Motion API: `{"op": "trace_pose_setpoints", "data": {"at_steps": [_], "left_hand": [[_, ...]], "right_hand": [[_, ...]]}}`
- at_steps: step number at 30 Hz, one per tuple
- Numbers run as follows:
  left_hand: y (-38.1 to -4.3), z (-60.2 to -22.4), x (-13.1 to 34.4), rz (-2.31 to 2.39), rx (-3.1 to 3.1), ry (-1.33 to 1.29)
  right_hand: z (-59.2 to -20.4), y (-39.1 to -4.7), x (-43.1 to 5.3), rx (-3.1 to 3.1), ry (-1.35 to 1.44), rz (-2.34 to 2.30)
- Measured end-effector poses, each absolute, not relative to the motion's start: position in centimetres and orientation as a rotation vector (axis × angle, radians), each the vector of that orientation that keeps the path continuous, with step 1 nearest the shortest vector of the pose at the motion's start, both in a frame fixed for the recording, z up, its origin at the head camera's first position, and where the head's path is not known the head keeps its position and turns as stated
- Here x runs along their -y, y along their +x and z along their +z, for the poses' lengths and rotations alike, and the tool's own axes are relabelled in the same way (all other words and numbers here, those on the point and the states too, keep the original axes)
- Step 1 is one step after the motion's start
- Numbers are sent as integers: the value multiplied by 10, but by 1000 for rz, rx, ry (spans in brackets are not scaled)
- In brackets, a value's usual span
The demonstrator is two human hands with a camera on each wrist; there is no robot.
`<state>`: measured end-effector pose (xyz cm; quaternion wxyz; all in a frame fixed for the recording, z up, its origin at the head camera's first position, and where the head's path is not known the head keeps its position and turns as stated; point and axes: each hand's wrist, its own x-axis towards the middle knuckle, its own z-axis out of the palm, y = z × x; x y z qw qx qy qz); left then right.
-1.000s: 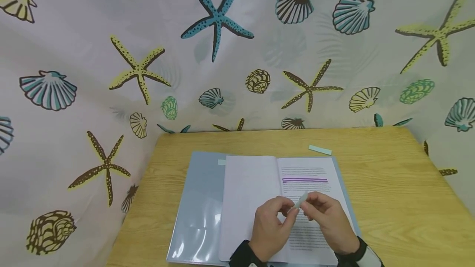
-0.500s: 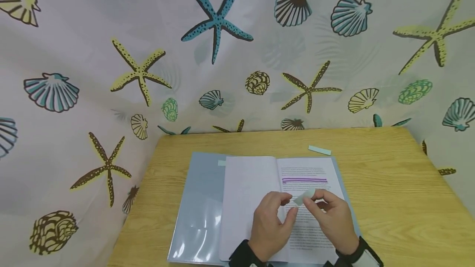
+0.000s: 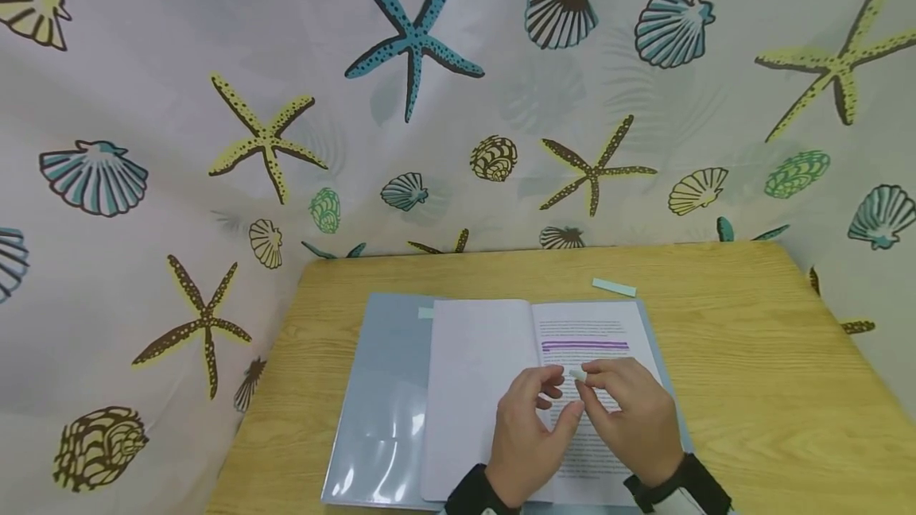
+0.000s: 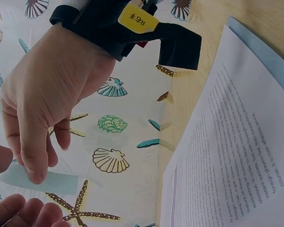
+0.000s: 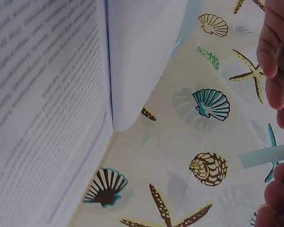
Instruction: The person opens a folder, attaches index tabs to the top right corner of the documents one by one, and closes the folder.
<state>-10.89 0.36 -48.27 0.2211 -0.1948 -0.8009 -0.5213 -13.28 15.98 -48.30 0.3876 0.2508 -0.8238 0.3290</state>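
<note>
My right hand [image 3: 630, 416] pinches a small pale blue-green paper strip [image 3: 576, 374] between thumb and fingers. The strip is held above the printed right page of an open booklet [image 3: 475, 388]. In the left wrist view, the strip [image 4: 61, 183] stretches out flat from under the right hand's [image 4: 52, 94] fingertips. My left hand [image 3: 525, 435] hovers just left of it, thumb and fingers parted. There its fingers [image 4: 26, 210] and thumb lie on either side of the strip's end, without a visible grip. From the right wrist, one strip end [image 5: 255, 157] shows free.
A blue plastic cover [image 3: 382, 388] lies under the booklet, with a pale tab [image 3: 425, 313] near its top. Beyond the booklet, another pale strip [image 3: 614, 287] rests on the wooden table [image 3: 773, 388]. A shell-and-starfish patterned cloth [image 3: 458, 205] hangs behind the table.
At first both hands met at the strip. The left fingers then came away, leaving it in the right hand. Since then the right hand has turned, and the strip shows smaller in the head view.
</note>
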Motion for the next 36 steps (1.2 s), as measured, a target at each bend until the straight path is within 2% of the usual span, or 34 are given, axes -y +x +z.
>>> {"op": "trace_pose_setpoints", "data": {"at_steps": [10, 19, 29, 36], "left_hand": [[-109, -482, -8, -1453, 2250, -368], [-109, -483, -7, -1391, 2145, -433], [-109, -486, -3, -1404, 2106, -551], [-108, -485, -5, -1388, 2122, -663]], "right_hand": [[-476, -131, -154, 2002, 801, 626], [-479, -130, -152, 1943, 808, 676], [-469, -125, -160, 2028, 813, 1050], [-465, -135, -172, 2256, 875, 1286]]}}
